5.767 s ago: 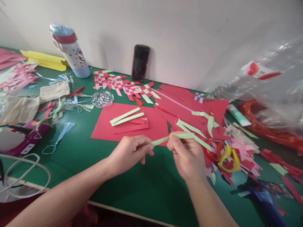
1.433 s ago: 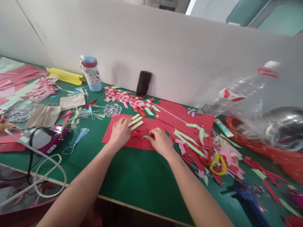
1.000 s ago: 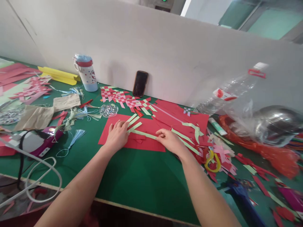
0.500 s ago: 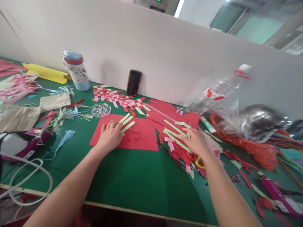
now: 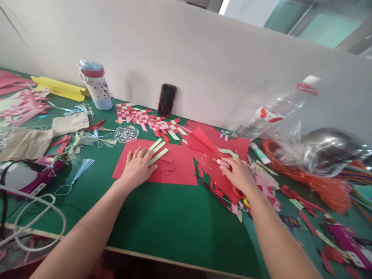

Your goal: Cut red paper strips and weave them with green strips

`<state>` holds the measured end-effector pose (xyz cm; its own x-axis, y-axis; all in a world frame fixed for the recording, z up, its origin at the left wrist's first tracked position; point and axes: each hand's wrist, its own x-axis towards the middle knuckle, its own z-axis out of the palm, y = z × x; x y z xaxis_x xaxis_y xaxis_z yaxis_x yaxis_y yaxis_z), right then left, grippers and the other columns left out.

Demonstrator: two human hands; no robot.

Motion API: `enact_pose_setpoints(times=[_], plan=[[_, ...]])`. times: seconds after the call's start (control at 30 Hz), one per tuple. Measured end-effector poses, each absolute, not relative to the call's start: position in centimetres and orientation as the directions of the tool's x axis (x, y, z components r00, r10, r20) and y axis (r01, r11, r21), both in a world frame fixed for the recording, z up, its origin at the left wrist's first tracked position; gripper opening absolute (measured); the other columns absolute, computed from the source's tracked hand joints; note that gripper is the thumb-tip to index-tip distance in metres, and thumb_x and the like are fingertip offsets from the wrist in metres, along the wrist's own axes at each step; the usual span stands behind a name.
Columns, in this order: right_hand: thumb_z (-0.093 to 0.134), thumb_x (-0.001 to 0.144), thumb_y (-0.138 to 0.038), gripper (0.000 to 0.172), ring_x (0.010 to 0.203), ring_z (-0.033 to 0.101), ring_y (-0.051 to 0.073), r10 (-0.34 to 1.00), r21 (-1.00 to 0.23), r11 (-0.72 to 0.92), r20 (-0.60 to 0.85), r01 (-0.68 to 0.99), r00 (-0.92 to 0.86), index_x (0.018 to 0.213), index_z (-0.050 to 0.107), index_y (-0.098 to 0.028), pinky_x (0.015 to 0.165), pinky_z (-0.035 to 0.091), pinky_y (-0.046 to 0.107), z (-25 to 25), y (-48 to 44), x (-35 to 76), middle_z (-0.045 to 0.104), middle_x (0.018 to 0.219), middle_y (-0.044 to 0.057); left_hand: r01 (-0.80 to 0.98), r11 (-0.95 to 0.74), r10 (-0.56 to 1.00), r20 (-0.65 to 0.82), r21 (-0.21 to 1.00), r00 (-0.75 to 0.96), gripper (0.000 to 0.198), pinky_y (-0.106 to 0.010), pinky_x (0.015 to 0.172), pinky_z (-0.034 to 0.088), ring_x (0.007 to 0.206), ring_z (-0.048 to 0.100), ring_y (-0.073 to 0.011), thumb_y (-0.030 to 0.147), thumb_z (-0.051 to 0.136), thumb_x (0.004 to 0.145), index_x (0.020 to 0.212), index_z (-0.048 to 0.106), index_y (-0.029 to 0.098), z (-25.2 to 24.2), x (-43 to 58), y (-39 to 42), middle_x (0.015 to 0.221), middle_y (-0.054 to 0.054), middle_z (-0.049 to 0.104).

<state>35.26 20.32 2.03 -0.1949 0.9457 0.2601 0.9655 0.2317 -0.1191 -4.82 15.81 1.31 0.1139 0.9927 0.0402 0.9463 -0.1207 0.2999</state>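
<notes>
My left hand [image 5: 138, 166] lies flat with spread fingers on a red paper sheet [image 5: 186, 162]. Pale green paper strips [image 5: 159, 153] poke out past its fingertips, and short red strips [image 5: 167, 164] are beside them. My right hand [image 5: 238, 174] is closed over a heap of paper pieces, its fingers pinching a small pink paper strip [image 5: 222, 163]. Just beyond those fingertips, a red paper piece [image 5: 203, 138] stands up at a tilt. Scissors with orange and yellow handles [image 5: 238, 192] are partly hidden under the right wrist. A dark, thin pen-like tool [image 5: 213, 193] lies to the left.
Woven paper pieces [image 5: 145, 118], a bead dish [image 5: 126, 134] and a leaning phone [image 5: 167, 100] line the back. A flask [image 5: 97, 87] stands left near tassels [image 5: 77, 174] and a white cable [image 5: 55, 209]. A plastic bottle [image 5: 273, 112], glue stick [image 5: 259, 153] and metal bowl [image 5: 328, 149] are right.
My right hand has closed from spread fingers onto the pink strip. Long pale green strips near it no longer show, and a red piece has risen there. My left hand stays put.
</notes>
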Motion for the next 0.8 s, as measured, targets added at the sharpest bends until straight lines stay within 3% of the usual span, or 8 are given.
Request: enact_pose_setpoints(times=[0.13, 0.3, 0.43, 0.67, 0.8], plan=[[0.053, 0.090, -0.047, 0.043, 0.123, 0.052, 0.031, 0.925, -0.100, 0.310, 0.260, 0.946, -0.275, 0.124, 0.066, -0.023, 0.104, 0.040, 0.051, 2.8, 19.6, 33.2, 0.063, 0.131, 0.011, 0.950, -0.108, 0.994, 0.020, 0.293, 0.107, 0.051, -0.057, 0.117, 0.022, 0.145, 0.030, -0.0335, 0.039, 0.046, 0.096, 0.143, 0.042, 0.021, 1.3, -4.8, 15.9, 0.152, -0.012, 0.042], [0.054, 0.094, -0.035, 0.036, 0.132, 0.045, 0.028, 0.874, -0.074, 0.469, 0.185, 0.880, -0.450, 0.129, 0.064, -0.032, 0.108, 0.036, 0.051, 2.8, 17.9, 28.8, 0.062, 0.138, 0.003, 0.952, -0.104, 0.994, 0.003, 0.288, 0.108, 0.049, -0.059, 0.116, 0.022, 0.147, 0.027, -0.0348, 0.038, 0.044, 0.096, 0.142, 0.043, 0.020, 1.4, -4.8, 15.8, 0.152, -0.013, 0.042], [0.057, 0.094, -0.037, 0.027, 0.126, 0.049, 0.031, 0.867, -0.077, 0.484, 0.176, 0.872, -0.466, 0.117, 0.072, -0.035, 0.101, 0.039, 0.056, 2.2, 17.5, 27.9, 0.068, 0.130, 0.003, 0.953, -0.113, 0.993, -0.001, 0.283, 0.118, 0.049, -0.062, 0.115, 0.022, 0.147, 0.027, -0.0358, 0.038, 0.042, 0.097, 0.141, 0.044, 0.019, 1.5, -4.8, 15.7, 0.152, -0.014, 0.042], [0.058, 0.094, -0.034, 0.021, 0.114, 0.059, 0.028, 0.850, -0.125, 0.486, 0.296, 0.865, -0.435, 0.097, 0.078, -0.031, 0.096, 0.044, 0.052, 1.3, 17.3, 28.0, 0.076, 0.111, 0.003, 0.957, -0.111, 0.993, -0.008, 0.267, 0.118, 0.048, -0.060, 0.116, 0.022, 0.147, 0.027, -0.0349, 0.039, 0.042, 0.097, 0.141, 0.045, 0.019, 1.6, -4.7, 15.7, 0.153, -0.014, 0.041], [0.053, 0.096, -0.033, 0.025, 0.109, 0.062, 0.024, 0.828, -0.140, 0.492, 0.382, 0.859, -0.411, 0.100, 0.077, -0.029, 0.096, 0.049, 0.046, 2.6, 18.1, 29.0, 0.078, 0.104, 0.001, 0.960, -0.104, 0.994, -0.014, 0.261, 0.111, 0.050, -0.056, 0.117, 0.022, 0.147, 0.028, -0.0344, 0.040, 0.043, 0.097, 0.142, 0.044, 0.019, 1.8, -4.6, 15.7, 0.153, -0.014, 0.041]])
